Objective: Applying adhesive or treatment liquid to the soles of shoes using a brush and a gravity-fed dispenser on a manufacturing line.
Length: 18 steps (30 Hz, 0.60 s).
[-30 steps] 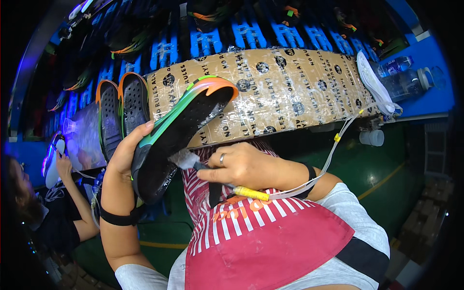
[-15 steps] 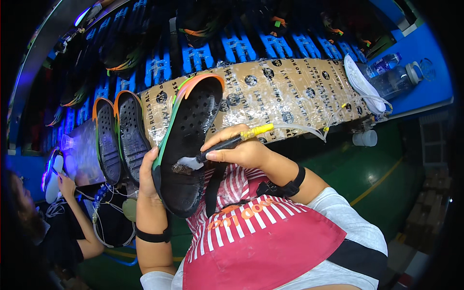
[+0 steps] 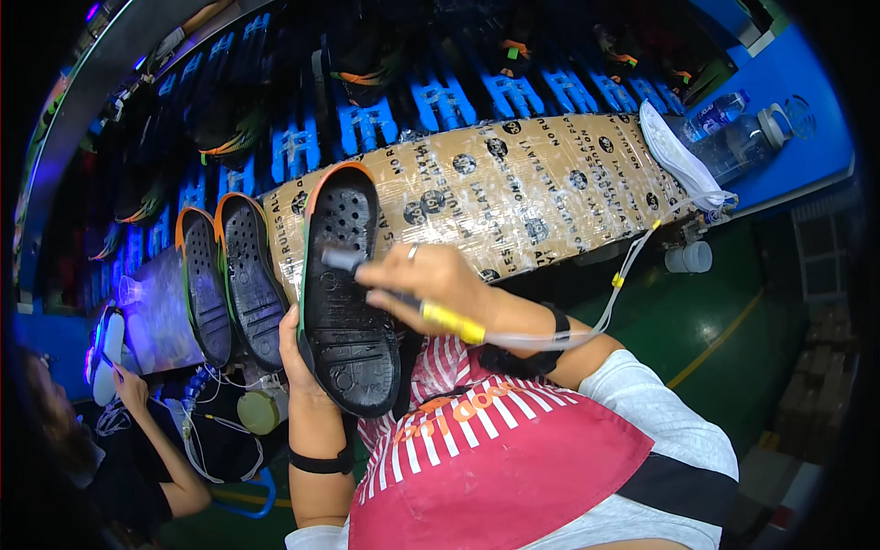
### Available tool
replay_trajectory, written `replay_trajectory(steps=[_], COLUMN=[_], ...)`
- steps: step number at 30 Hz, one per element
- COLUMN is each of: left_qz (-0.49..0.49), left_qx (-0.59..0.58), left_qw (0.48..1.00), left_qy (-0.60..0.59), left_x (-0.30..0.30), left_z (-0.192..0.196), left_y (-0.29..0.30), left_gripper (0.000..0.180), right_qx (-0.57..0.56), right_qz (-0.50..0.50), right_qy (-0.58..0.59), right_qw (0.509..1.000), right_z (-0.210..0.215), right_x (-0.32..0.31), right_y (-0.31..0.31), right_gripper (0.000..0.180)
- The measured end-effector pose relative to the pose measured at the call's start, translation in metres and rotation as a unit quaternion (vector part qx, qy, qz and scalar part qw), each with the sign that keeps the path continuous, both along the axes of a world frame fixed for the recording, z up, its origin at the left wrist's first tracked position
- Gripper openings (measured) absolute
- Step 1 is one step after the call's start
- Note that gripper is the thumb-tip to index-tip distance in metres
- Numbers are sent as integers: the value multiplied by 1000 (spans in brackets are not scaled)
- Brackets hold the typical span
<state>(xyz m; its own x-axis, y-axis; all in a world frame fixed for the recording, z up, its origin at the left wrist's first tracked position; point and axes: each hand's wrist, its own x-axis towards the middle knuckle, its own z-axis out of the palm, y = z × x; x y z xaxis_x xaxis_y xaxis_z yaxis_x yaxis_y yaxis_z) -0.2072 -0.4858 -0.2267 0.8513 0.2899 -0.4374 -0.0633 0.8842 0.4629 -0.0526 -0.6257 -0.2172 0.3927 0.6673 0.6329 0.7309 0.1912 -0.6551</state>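
A black shoe sole (image 3: 353, 321) with an orange and green rim stands tilted in front of me, its holed inner face toward me and looking wet. My left hand (image 3: 301, 362) grips its left edge near the heel, the fingers partly hidden behind it. In my right hand (image 3: 435, 282), blurred by motion, is a dark-handled brush (image 3: 344, 260) with a yellow fitting and a clear tube at its rear. The brush tip lies over the upper middle of the sole. Two similar soles, a nearer one (image 3: 249, 284) and a farther one (image 3: 203, 289), rest left of it.
A cardboard-covered bench (image 3: 522, 197) runs behind the sole. Beyond it is a conveyor with blue racks (image 3: 445, 101) carrying shoes. At right lie a white sole (image 3: 678, 156) and clear bottles (image 3: 742, 147). A co-worker's hand (image 3: 131, 390) holds another sole at left.
My right hand has swept the brush up the sole from the heel area toward the holes. The sole has turned more upright and its top has shifted left and down.
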Motion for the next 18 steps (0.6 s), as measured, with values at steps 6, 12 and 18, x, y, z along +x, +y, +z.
replay_trajectory(steps=[6,12,18], left_qz=[121,36,98], left_qx=[24,-135,-160], left_qw=[992,990,980], left_qy=[-26,-26,-60], left_x=[8,4,-6], left_z=[-3,-21,-32], left_y=[0,-25,-28], left_gripper=[62,81,76], right_qx=[80,161,166], right_qz=[46,-10,-3], right_qy=[190,530,602], right_qw=[977,833,781], right_z=[9,-2,-26], right_x=[10,35,40], right_y=[-13,-18,-11], right_gripper=[26,29,26])
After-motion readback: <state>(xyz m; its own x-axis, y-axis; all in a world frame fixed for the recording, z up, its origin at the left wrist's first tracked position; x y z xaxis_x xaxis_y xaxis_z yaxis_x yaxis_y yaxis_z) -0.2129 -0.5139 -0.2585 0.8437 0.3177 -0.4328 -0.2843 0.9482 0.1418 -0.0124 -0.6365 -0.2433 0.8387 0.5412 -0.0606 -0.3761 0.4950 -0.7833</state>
